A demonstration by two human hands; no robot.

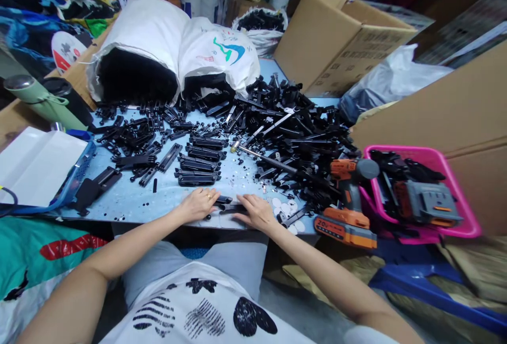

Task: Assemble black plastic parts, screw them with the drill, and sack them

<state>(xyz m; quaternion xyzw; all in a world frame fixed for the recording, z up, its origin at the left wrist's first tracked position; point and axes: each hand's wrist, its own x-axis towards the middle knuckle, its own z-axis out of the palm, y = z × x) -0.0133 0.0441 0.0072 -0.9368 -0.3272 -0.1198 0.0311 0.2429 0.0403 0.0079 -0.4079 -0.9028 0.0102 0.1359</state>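
Both my hands rest at the near edge of a pale blue table [130,199]. My left hand [199,202], with a ring on one finger, presses down on one end of a flat black plastic strip [228,204]. My right hand [255,211] holds the strip's other end, fingers curled over it. Just beyond the hands lie three stacked black strips [200,160] in a neat row. A big heap of loose black plastic parts [285,127] covers the table's right half.
An orange cordless drill [348,201] stands at the table's right edge beside a pink basket [455,196] of parts. White sacks [166,48] of black parts lie behind, cardboard boxes [340,38] at right. A green flask [43,101] and white sheet [35,164] sit left.
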